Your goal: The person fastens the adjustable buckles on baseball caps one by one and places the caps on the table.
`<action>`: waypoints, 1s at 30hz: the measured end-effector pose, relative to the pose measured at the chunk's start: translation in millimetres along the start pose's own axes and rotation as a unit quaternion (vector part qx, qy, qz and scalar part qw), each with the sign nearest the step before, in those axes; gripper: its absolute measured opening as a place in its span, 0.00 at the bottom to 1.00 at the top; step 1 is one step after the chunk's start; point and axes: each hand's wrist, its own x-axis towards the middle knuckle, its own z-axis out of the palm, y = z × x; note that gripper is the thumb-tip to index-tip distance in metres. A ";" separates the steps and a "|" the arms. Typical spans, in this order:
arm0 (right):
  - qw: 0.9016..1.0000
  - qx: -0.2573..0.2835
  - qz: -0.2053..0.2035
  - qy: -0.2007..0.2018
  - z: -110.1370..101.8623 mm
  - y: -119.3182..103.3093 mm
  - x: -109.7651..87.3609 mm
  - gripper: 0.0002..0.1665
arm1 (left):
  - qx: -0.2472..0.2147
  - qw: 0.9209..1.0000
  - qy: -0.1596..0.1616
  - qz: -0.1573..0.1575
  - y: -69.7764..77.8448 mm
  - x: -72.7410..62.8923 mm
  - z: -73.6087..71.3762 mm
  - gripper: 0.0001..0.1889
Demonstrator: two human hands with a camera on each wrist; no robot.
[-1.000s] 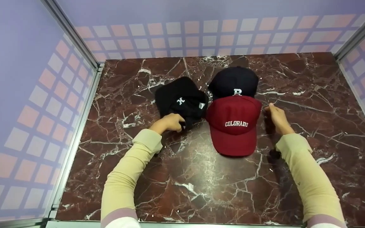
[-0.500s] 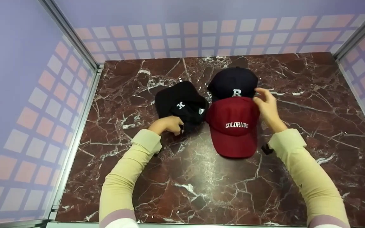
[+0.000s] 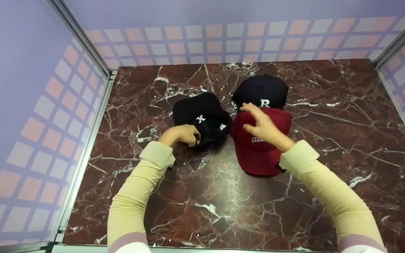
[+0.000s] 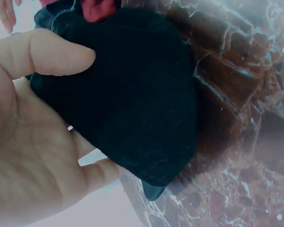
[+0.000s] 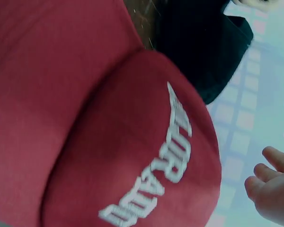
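A black cap (image 3: pixel 199 106) with a small white emblem lies at the left of the group. My left hand (image 3: pixel 184 135) grips its near left edge, and in the left wrist view the thumb (image 4: pixel 61 54) lies on top of the dark fabric while other fingers are underneath. Beside it is a red cap (image 3: pixel 258 161) lettered COLORADO, brim toward me. Over this red cap hovers my right hand (image 3: pixel 264 125), fingers spread and holding nothing; it hides part of the lettering. Behind, a navy cap (image 3: pixel 258 89) with a white letter is partly covered by the red one.
All the caps lie on a dark red marbled tabletop (image 3: pixel 223 211). Purple panels with pale squares (image 3: pixel 223 42) stand at the back and both sides, joined by metal frame posts (image 3: pixel 79 35).
My right hand has moved left from beside the red cap to above it. The left hand stays on the black cap, whose far end has shifted slightly toward me.
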 end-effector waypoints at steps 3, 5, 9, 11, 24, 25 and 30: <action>0.998 -0.028 -0.010 -0.052 9.8 -3.5 0.0 0.34 | 0.013 1.000 -0.018 -0.005 -0.4 -2.7 -0.9 0.17; 0.994 -0.055 -0.018 -0.089 16.7 -5.3 0.7 0.36 | 0.026 0.999 -0.031 -0.007 0.8 -4.2 -1.2 0.17; 0.979 -0.128 -0.046 -0.150 31.6 -8.2 4.4 0.38 | 0.041 0.998 -0.051 -0.003 6.4 -5.9 -1.0 0.16; 0.970 -0.167 -0.059 -0.167 38.9 -9.4 6.9 0.38 | 0.050 0.997 -0.059 0.002 9.9 -6.0 -0.6 0.15; 0.899 -0.355 -0.163 -0.198 74.2 4.7 8.3 0.27 | 0.084 0.992 -0.096 0.003 26.6 -7.1 3.7 0.13; 0.899 -0.353 -0.162 -0.201 74.0 4.3 8.3 0.26 | 0.082 0.992 -0.094 0.001 26.3 -7.0 3.7 0.14; 0.907 -0.330 -0.159 -0.206 68.6 1.2 13.1 0.15 | 0.067 0.995 -0.076 -0.007 22.4 -7.0 2.2 0.13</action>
